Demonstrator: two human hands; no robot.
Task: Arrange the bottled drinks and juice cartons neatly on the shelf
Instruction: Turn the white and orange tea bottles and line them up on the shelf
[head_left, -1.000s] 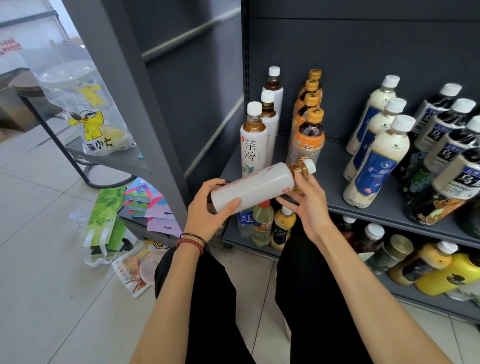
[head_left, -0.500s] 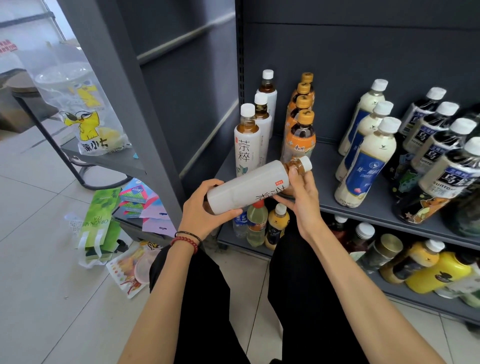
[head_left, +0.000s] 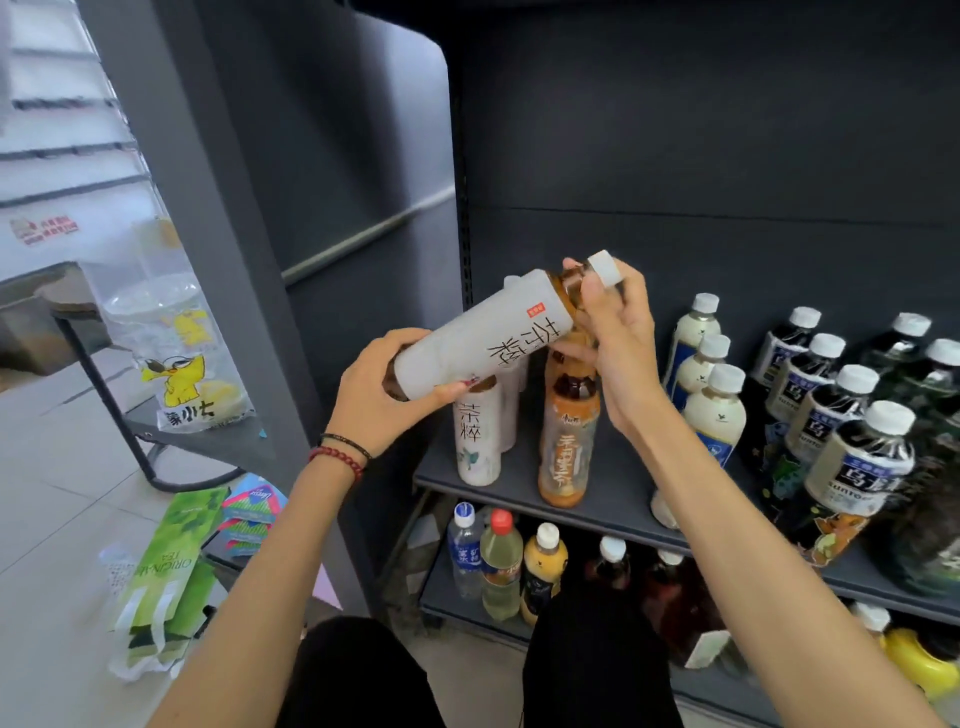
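Bottles crowded the grey shelf under the held tea bottle, which hung slanted in the air above it, cap up and to the right. The left hand clasped its base and the right hand gripped its neck. Directly beneath it stood matching white tea bottles and orange-labelled bottles (the hands hid the rear ones, so I could not count either row). To its right stood three milky blue-labelled bottles, then at least six dark bottles, cut off at the edge. Far below it, on the lower shelf, three small bottles showed plainly.
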